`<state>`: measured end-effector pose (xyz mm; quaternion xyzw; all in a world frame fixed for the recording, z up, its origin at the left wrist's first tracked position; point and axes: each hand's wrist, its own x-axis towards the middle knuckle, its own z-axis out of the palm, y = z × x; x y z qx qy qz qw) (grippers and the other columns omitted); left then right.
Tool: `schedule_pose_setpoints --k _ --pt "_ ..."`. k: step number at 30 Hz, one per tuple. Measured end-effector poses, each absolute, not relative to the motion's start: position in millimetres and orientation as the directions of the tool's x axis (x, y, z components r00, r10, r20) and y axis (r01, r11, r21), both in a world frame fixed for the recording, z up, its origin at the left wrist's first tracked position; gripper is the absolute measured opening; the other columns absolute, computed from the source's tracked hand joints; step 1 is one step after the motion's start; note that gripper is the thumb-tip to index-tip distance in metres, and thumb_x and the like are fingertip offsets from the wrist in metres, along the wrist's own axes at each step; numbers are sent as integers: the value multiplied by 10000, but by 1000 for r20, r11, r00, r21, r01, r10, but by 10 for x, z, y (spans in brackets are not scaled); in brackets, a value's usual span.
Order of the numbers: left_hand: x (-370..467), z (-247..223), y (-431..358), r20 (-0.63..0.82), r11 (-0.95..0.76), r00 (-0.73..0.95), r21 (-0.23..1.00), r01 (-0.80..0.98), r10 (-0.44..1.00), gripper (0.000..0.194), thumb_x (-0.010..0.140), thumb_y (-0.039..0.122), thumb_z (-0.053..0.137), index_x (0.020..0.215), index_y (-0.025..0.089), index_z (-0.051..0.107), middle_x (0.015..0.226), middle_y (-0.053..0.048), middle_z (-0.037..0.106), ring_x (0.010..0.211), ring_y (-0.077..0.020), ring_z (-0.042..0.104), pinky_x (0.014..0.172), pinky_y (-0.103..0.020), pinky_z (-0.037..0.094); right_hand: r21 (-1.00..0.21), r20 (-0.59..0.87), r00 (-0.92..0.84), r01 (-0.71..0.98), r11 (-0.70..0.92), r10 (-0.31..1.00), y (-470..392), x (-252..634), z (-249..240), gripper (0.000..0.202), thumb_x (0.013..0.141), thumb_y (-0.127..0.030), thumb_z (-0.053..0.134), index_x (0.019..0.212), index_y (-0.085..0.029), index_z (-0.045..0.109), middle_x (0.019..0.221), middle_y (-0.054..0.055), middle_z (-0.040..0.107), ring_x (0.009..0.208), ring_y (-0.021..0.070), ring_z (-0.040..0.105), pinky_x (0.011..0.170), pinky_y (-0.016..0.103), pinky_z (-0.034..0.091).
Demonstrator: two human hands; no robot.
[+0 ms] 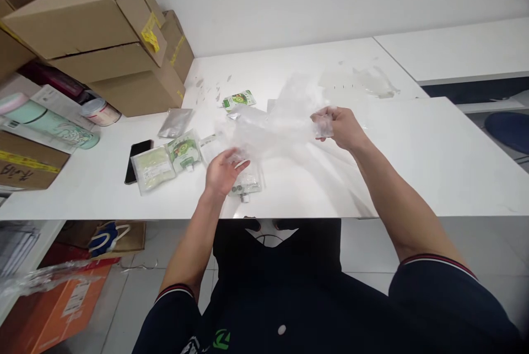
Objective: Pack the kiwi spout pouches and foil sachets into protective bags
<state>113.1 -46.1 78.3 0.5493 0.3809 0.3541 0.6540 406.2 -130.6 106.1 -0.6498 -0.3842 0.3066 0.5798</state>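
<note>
A sheet of clear plastic film, thin and crumpled, stretches between my hands above the white table. My right hand is closed on a bunched part of it. At the film's left end, my left hand has its thumb and fingers curled around the edge. Below the left fingers lies a spouted pouch, partly covered by the film. Another green-and-white spouted pouch rests to the left, beside a clear packet with pale green contents. Behind the film is a small green pouch.
Stacked cardboard boxes fill the back left. A mint-green bottle and a tin lie in front of them. A black phone sits partly under the pale green packet, near a silvery packet. The white table extends right.
</note>
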Motion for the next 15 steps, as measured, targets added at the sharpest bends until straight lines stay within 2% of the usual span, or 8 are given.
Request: schedule_pose_setpoints --k 1,3,6,9,10,12,13,15 --pt "1083 787 -386 -185 256 473 963 -89 861 265 867 413 531 875 187 668 973 -86 731 998 -247 699 958 -499 543 -991 30 495 129 -39 869 -1327 4094 1065 248 633 -326 801 703 -172 620 633 14 590 479 116 539 427 286 463" --pt "981 794 -275 -259 366 524 924 -111 812 279 884 415 505 896 188 667 1010 -99 737 1037 -262 698 979 -504 536 -994 -20 463 88 -68 886 -1357 4151 1050 233 642 -294 814 750 -160 657 675 22 612 504 110 547 450 286 480" --pt "844 798 -177 -237 375 549 915 -153 802 337 915 431 456 963 185 681 1151 -114 719 1171 -284 647 999 -491 532 -994 -82 434 29 -104 897 -1384 4185 995 281 645 -303 832 852 -169 698 638 0 608 527 110 552 476 269 472" --pt "744 784 -105 -215 343 429 905 -249 877 293 913 395 479 945 180 676 1150 -109 722 1179 -266 644 969 -444 554 -979 -161 295 72 -190 942 -1419 4134 932 389 671 -356 817 1010 -192 718 766 27 701 534 92 541 479 248 435" --pt "717 772 -84 -233 339 364 903 -262 902 267 906 385 502 912 173 665 1091 -111 736 1111 -255 677 924 -421 573 -963 -212 206 126 -240 955 -1429 4100 910 404 686 -366 804 1045 -200 720 815 39 723 527 85 528 480 249 425" --pt "659 738 -50 -242 286 202 931 -228 949 252 896 391 544 855 160 636 912 -98 746 847 -206 727 744 -340 599 -901 -337 32 280 -332 941 -1427 4028 864 371 712 -352 778 1052 -211 731 840 49 737 516 88 517 497 264 431" --pt "625 716 -35 -208 225 114 960 -169 972 263 895 404 559 833 157 624 805 -75 730 686 -165 701 625 -282 573 -856 -396 -16 368 -363 918 -1406 3999 839 334 719 -334 767 1029 -213 739 827 46 737 513 98 524 510 278 442" --pt "550 668 3 -73 74 -28 997 14 997 294 903 431 565 797 160 609 599 -5 639 432 -93 545 427 -198 429 -756 -439 12 536 -376 898 -1305 3978 793 241 742 -296 733 969 -217 746 812 38 732 537 132 573 561 313 475"
